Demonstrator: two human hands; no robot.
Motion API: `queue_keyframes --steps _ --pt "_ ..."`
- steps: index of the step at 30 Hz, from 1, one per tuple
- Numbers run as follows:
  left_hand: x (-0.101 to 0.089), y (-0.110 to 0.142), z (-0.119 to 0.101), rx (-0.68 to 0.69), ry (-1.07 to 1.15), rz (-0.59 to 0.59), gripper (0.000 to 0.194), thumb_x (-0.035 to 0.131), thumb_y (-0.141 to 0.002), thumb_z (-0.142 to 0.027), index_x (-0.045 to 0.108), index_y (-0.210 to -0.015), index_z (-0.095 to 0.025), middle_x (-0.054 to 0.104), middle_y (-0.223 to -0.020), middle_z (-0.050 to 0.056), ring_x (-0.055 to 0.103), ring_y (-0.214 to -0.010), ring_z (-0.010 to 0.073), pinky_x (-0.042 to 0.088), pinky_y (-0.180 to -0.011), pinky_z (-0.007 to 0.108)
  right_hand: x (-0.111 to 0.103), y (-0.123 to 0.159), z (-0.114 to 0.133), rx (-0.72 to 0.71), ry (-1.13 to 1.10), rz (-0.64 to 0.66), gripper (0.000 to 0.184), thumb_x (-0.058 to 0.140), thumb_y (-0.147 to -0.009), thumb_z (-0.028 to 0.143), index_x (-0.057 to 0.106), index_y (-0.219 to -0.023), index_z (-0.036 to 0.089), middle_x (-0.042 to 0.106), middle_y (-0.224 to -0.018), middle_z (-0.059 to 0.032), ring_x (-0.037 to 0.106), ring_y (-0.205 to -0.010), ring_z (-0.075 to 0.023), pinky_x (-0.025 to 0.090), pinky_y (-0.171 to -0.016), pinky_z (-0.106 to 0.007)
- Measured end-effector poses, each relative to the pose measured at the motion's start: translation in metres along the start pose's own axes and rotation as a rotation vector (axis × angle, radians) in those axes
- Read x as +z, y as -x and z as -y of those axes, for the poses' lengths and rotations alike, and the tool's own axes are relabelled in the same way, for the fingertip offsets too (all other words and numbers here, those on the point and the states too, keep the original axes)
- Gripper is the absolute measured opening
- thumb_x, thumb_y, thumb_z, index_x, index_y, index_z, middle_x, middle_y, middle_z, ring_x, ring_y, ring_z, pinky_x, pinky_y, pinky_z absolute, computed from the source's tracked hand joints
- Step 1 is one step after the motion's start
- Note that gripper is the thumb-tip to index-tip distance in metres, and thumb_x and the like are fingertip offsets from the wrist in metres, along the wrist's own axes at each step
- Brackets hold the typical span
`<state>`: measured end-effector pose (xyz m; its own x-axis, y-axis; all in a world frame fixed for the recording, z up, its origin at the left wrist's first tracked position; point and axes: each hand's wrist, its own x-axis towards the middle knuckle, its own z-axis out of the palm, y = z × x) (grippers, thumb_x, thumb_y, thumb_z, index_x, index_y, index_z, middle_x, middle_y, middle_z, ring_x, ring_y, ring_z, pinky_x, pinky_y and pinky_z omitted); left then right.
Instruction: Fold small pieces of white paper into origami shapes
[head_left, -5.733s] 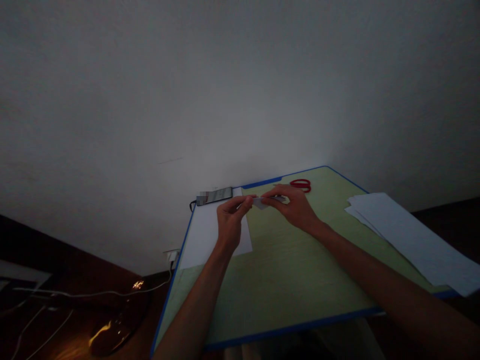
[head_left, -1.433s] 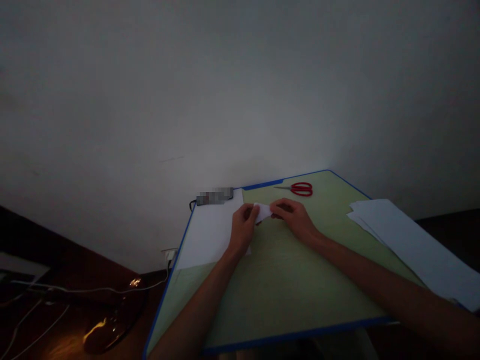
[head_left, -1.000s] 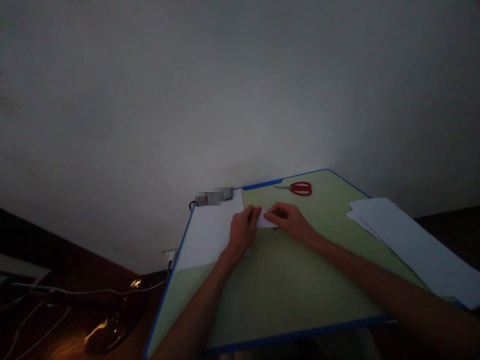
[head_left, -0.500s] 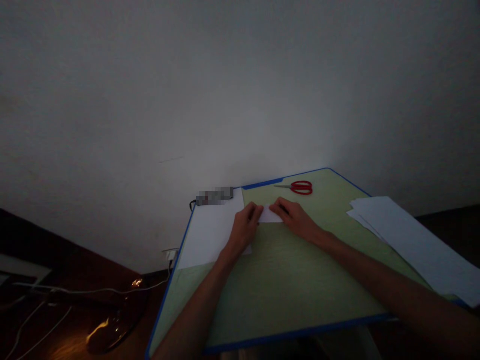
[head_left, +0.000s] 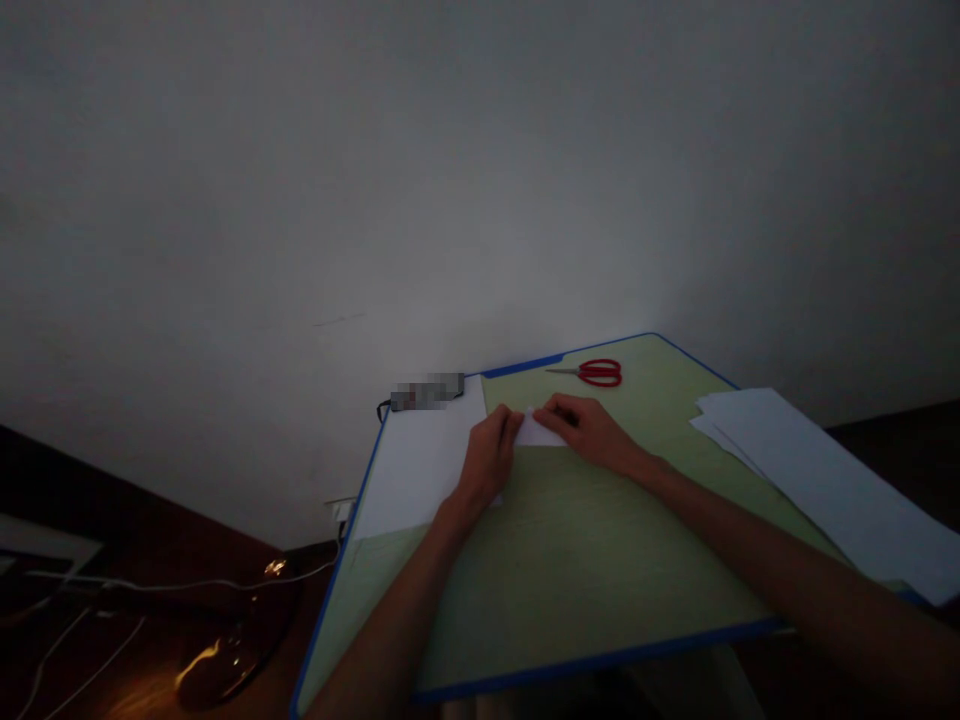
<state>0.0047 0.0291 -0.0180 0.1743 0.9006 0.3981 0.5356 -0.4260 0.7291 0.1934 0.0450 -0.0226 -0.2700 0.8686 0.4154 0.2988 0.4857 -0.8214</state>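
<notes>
A small piece of white paper (head_left: 541,434) lies on the table between my two hands. My left hand (head_left: 491,448) pinches its left end, thumb and fingers pressed together. From the right, my right hand (head_left: 581,425) grips the upper right part, its fingertips close to those of the left. My fingers cover both ends of the piece, so any crease under them is hidden. Beyond my right hand lie scissors (head_left: 598,373) with red handles, blades pointing left. Partly under my left wrist is a larger white sheet (head_left: 409,470).
The pale green table (head_left: 570,580) has a blue edge and stands against a grey wall (head_left: 480,180). A stack of white paper (head_left: 817,480) overhangs its right side. A blurred dark object (head_left: 427,392) lies at the far left corner. White cables (head_left: 187,583) run on the left.
My right hand has shifted slightly left along the paper, bringing its fingertips nearer my left hand. The left hand stays almost in place.
</notes>
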Motion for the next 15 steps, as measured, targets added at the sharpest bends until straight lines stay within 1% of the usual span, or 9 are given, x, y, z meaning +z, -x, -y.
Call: queue_keyframes --steps 4,6,11,15 --pt "0.0 0.002 -0.004 -0.015 0.017 -0.014 0.03 0.047 -0.098 -0.041 0.046 -0.076 -0.021 0.053 -0.065 -0.004 0.045 -0.06 0.0129 0.032 -0.06 0.027 0.001 -0.001 0.0 0.048 -0.084 -0.007 0.041 0.06 -0.089 0.057 0.063 -0.073 0.019 0.056 -0.065 0.0003 0.047 -0.061 -0.0145 0.035 -0.056 -0.029" --pt "0.001 0.002 -0.004 -0.024 0.01 -0.011 0.03 0.048 -0.098 -0.041 0.047 -0.076 -0.021 0.052 -0.064 -0.004 0.045 -0.06 0.0123 0.031 -0.059 0.026 0.002 -0.002 -0.001 0.057 -0.089 -0.015 0.041 0.062 -0.088 0.057 0.063 -0.073 0.019 0.057 -0.065 0.0004 0.047 -0.061 -0.0142 0.036 -0.056 -0.028" --pt "0.002 0.0 -0.003 -0.032 0.035 0.004 0.032 0.049 -0.097 -0.042 0.048 -0.074 -0.02 0.052 -0.063 -0.004 0.047 -0.059 0.0114 0.034 -0.058 0.024 0.001 -0.003 -0.006 0.046 -0.052 -0.034 0.041 0.062 -0.088 0.055 0.057 -0.069 0.019 0.051 -0.062 0.0028 0.043 -0.06 -0.0131 0.033 -0.056 -0.027" --pt "-0.002 -0.001 -0.001 -0.067 0.138 0.081 0.027 0.051 -0.096 -0.043 0.056 -0.083 -0.019 0.053 -0.061 -0.005 0.05 -0.052 0.0106 0.04 -0.055 0.023 -0.003 -0.005 -0.012 0.018 -0.045 -0.051 0.042 0.06 -0.09 0.056 0.053 -0.069 0.02 0.048 -0.062 0.0036 0.042 -0.06 -0.0133 0.032 -0.056 -0.028"
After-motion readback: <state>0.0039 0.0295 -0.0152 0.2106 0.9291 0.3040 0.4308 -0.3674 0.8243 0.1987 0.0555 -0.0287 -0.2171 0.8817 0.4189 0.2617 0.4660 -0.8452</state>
